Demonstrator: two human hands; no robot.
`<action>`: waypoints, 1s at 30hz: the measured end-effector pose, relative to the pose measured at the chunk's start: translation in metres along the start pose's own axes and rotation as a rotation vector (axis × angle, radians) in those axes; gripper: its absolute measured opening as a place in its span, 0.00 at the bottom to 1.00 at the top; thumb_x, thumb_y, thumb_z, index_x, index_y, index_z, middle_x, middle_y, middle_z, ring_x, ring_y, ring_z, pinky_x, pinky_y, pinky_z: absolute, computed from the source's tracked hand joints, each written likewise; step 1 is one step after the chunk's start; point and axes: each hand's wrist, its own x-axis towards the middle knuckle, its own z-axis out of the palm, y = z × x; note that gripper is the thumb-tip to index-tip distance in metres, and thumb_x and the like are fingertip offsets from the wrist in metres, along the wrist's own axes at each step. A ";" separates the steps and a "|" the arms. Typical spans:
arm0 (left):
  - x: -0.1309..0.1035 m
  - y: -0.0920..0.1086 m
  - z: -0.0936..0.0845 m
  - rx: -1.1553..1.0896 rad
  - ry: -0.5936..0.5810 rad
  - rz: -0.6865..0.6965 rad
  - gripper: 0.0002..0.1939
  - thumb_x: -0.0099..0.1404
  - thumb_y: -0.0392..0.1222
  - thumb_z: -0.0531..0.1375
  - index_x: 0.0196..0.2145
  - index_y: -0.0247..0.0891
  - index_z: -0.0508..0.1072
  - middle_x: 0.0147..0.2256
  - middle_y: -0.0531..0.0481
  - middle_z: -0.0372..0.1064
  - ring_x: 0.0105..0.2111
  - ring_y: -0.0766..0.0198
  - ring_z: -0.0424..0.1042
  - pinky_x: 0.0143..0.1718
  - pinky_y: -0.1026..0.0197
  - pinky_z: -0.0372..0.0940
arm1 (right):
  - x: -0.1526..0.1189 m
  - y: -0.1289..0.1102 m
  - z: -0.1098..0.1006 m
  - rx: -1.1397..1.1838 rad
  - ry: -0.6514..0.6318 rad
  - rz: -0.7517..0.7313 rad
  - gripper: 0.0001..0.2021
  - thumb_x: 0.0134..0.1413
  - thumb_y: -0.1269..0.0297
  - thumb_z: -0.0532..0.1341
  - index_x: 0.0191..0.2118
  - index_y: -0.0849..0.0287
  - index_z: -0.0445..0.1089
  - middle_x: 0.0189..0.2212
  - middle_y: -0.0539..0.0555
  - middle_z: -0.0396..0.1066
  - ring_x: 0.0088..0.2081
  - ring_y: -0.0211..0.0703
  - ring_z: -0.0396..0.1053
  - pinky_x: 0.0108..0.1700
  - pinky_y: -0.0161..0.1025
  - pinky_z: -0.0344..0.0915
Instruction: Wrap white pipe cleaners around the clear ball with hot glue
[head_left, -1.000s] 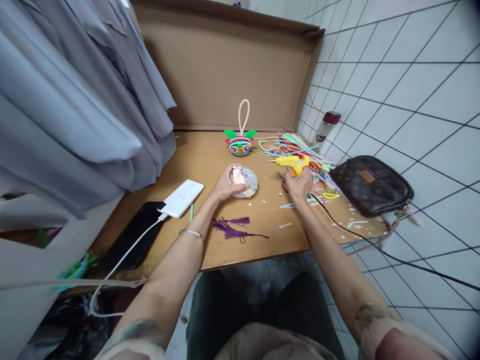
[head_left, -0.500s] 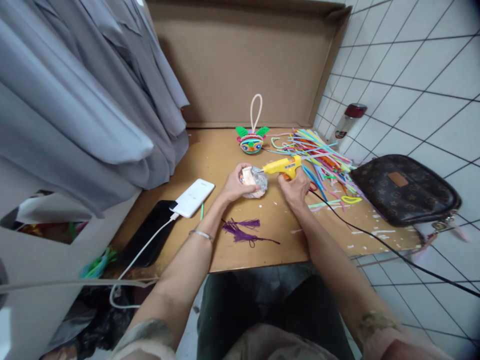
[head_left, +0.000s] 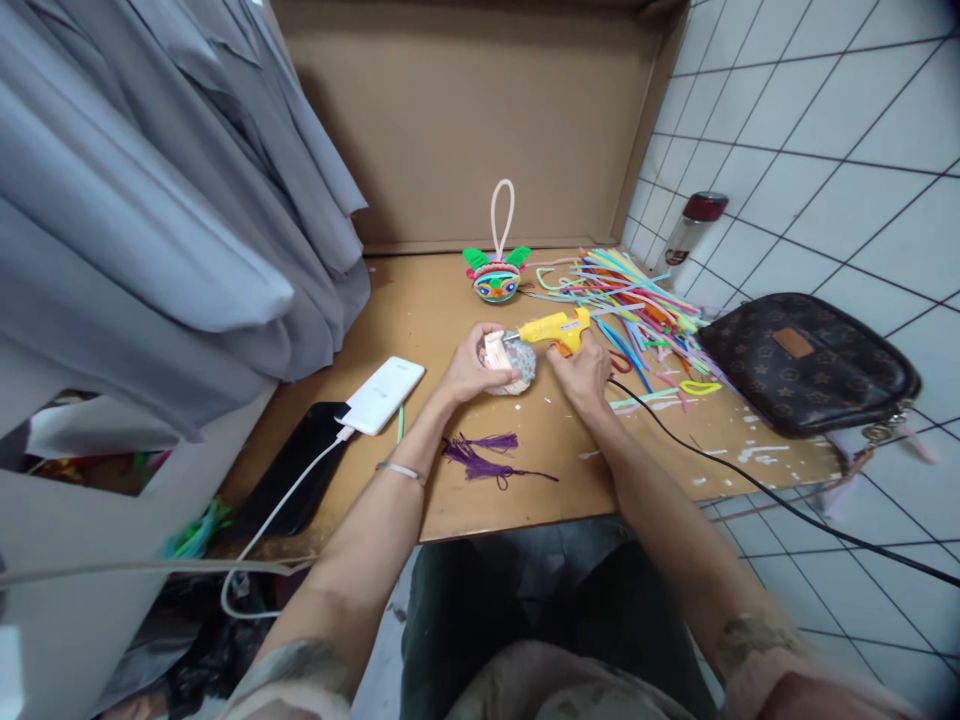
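Note:
My left hand (head_left: 476,366) is closed around a small rounded craft piece (head_left: 520,366), greyish with a pale strip across it; its exact kind is unclear. In my right hand (head_left: 585,372) is a yellow hot glue gun (head_left: 553,328), its nozzle pointing left at the top of the piece. The nozzle seems to touch or nearly touch the pale strip. Purple tassels (head_left: 487,462) lie on the table nearer to me. Behind my hands stands a colourful animal-head ornament (head_left: 497,283) with green ears and a white loop.
Pipe cleaners (head_left: 630,300) are heaped at the right, beside a brown patterned bag (head_left: 814,365) and a red-lidded bottle (head_left: 694,228). The glue gun's black cord (head_left: 720,460) runs right. At left lie a white power bank (head_left: 386,395) and a black phone (head_left: 300,470). Cardboard (head_left: 480,120) stands behind.
The glue gun's nozzle has moved slightly left along the craft piece, with my right hand following. My left hand keeps its hold. The whole view has shifted a little.

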 end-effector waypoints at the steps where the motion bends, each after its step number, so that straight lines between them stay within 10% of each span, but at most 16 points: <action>1: 0.000 0.000 0.000 0.005 -0.001 0.001 0.37 0.37 0.45 0.73 0.46 0.37 0.67 0.41 0.49 0.69 0.36 0.63 0.68 0.40 0.61 0.66 | 0.000 0.000 0.000 -0.008 -0.004 0.003 0.18 0.52 0.55 0.57 0.45 0.61 0.70 0.37 0.61 0.77 0.40 0.56 0.73 0.41 0.43 0.63; 30: -0.001 0.000 -0.001 0.031 -0.030 0.012 0.38 0.38 0.44 0.72 0.48 0.35 0.67 0.42 0.48 0.69 0.37 0.63 0.69 0.40 0.61 0.66 | -0.002 -0.005 -0.005 -0.089 -0.060 0.015 0.17 0.54 0.56 0.57 0.45 0.62 0.71 0.38 0.62 0.78 0.40 0.56 0.74 0.38 0.41 0.61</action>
